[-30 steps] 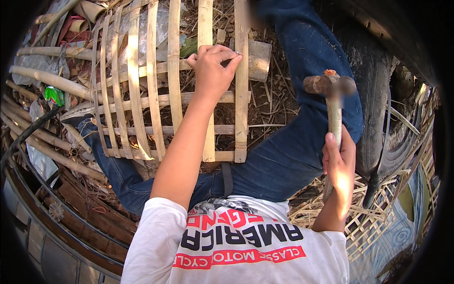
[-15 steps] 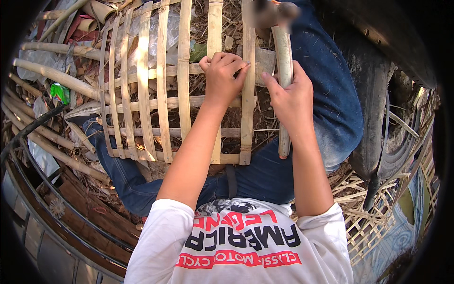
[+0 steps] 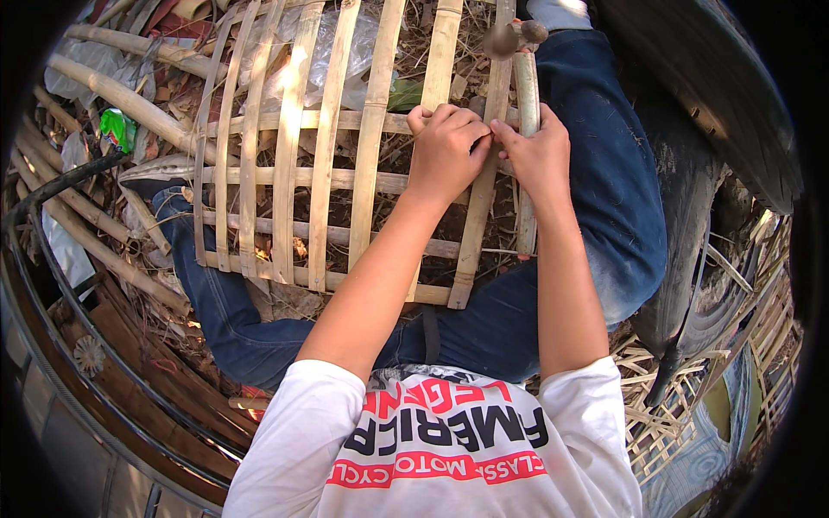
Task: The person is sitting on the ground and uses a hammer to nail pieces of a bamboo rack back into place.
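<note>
While both hands meet over one bamboo slat (image 3: 473, 242) at the right edge of the frame (image 3: 306, 176), I judge three faults possible. First, the hammer (image 3: 527, 82): the right hand (image 3: 542, 168) grasps its handle while its thumb and forefinger also reach to the slat. A divided grip could let the tool slip, and its head could drop onto the slat or the leg (image 3: 596, 147) beside it. Second, the left hand (image 3: 445, 151): its fingers are curled at the slat, close to the right fingertips, so a knock could pinch skin or dislodge anything small between them. Third, the slat: because it is thin and lies over littered ground (image 3: 503, 220), it could tilt or split under load.

I note these limits of view. Curled knuckles partly hide the left fingertips; I cannot tell whether they grip anything. The hammer head appears blurred. The frame's upper end runs past the top edge. Whatever supports the slat beneath the hands is covered.
</note>
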Available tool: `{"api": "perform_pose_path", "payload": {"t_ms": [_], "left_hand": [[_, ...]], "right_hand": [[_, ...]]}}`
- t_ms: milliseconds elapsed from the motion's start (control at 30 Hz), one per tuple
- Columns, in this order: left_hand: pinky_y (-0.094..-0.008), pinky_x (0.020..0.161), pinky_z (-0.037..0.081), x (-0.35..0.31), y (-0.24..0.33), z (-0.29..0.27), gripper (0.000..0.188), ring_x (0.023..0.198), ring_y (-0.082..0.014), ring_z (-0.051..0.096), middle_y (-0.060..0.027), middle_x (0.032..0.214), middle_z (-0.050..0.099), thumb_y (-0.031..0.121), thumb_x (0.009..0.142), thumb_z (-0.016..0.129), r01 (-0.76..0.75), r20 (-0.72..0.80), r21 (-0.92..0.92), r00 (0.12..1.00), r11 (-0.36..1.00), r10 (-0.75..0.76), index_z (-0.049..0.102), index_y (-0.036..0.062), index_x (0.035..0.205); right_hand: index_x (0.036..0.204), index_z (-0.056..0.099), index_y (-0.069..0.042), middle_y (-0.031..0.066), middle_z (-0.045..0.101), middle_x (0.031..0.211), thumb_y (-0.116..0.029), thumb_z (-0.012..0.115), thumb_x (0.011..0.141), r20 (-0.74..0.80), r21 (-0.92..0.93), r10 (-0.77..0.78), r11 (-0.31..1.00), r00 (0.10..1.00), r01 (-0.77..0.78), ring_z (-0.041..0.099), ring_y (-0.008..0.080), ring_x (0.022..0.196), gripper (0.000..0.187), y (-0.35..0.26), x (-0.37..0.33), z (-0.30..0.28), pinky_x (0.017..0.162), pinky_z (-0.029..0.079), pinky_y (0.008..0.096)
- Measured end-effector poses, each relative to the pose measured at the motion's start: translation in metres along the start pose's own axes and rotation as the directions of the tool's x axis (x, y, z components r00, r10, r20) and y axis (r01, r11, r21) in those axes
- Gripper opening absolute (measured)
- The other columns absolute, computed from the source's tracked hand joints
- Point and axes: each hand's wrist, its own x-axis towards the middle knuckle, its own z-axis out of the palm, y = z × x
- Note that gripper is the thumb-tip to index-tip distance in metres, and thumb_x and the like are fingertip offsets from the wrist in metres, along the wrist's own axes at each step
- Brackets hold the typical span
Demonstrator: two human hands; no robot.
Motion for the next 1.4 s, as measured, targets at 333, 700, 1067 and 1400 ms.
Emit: {"api": "perform_pose_path", "payload": {"t_ms": [333,700,1067,1400], "left_hand": [[-0.0552,0.109,0.025,-0.013,0.029,0.005,0.025,0.117,-0.0264,0.058,-0.0014,0.111,0.071,0.021,0.073,0.079,0.208,-0.06,0.088,0.977,0.974,-0.203,0.074,0.0114,0.096],[-0.0561,0.111,0.025,-0.013,0.022,0.011,0.013,0.107,-0.0251,0.058,-0.0001,0.102,0.071,0.014,0.074,0.079,0.213,-0.097,-0.004,0.972,0.977,-0.213,0.074,0.0103,0.085],[-0.0521,0.102,0.029,-0.007,0.027,0.013,0.013,0.082,-0.0206,0.061,0.0019,0.072,0.063,0.014,0.076,0.078,0.251,-0.128,0.044,0.961,0.967,-0.244,0.067,0.0132,0.069],[-0.0533,0.101,0.029,-0.009,0.023,0.017,0.017,0.08,-0.0215,0.061,0.0019,0.065,0.06,0.02,0.077,0.078,0.251,-0.182,0.007,0.952,0.968,-0.246,0.067,0.0144,0.067]], "right_hand": [[0.087,0.062,0.002,0.0144,0.07,0.076,-0.017,0.08,0.077,0.047,-0.03,-0.005,1.0,0.999,0.007,0.068,0.0228,0.068,0.028,0.003,-0.002,-0.001,0.064,0.052,0.0364],[0.088,0.061,0.003,0.0177,0.069,0.078,-0.019,0.081,0.075,0.014,-0.134,-0.119,0.984,0.993,0.12,0.069,0.0281,0.071,0.033,0.002,-0.004,-0.006,0.066,0.051,0.0389],[0.088,0.059,0.003,0.0172,0.064,0.072,-0.029,0.074,0.086,-0.008,-0.161,-0.112,0.981,0.994,0.109,0.061,0.024,0.063,0.035,-0.004,-0.012,-0.013,0.062,0.048,0.0379],[0.09,0.055,0.003,0.0172,0.055,0.063,-0.026,0.061,0.098,0.065,-0.348,-0.018,0.937,0.998,0.039,0.052,0.0265,0.054,0.031,-0.035,-0.096,-0.055,0.056,0.044,0.0384]]}}
